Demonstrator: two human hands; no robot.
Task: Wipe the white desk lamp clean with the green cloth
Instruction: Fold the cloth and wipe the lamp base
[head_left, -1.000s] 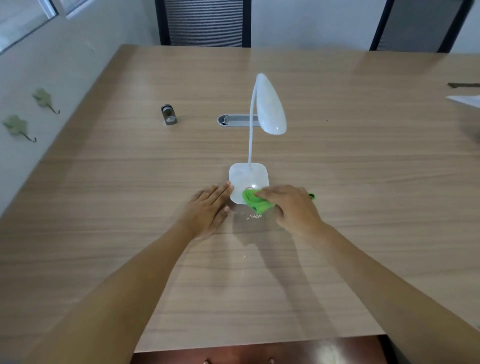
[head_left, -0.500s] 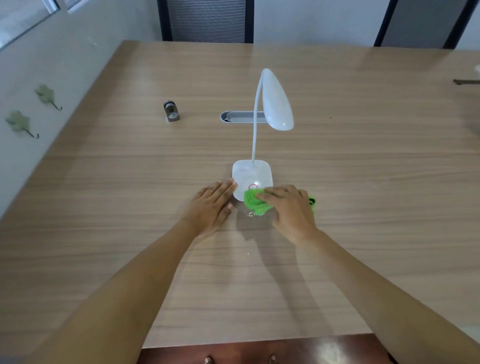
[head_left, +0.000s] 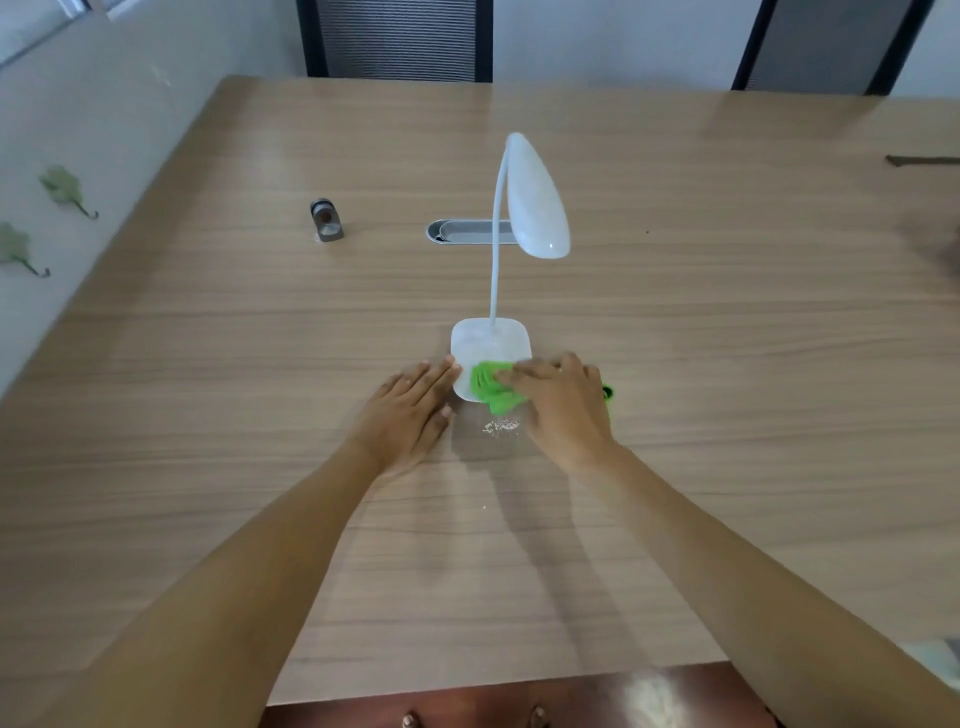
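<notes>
The white desk lamp (head_left: 535, 208) stands upright mid-table, its thin neck rising from a square white base (head_left: 488, 343). My right hand (head_left: 563, 405) presses the bunched green cloth (head_left: 491, 384) onto the near edge of that base; part of the cloth lies hidden under the hand. My left hand (head_left: 410, 410) rests flat on the table with fingers together, fingertips touching the base's left near corner. A small patch of pale crumbs (head_left: 501, 427) sits on the table just in front of the base.
The wooden table (head_left: 727, 364) has a grey cable slot (head_left: 462, 231) behind the lamp and a small metal object (head_left: 326, 221) at the back left. A dark item (head_left: 922, 160) lies at the far right edge. Two chairs stand behind the table.
My right hand and the green cloth have slid slightly farther onto the lamp's base. My left hand has stayed against the base's corner.
</notes>
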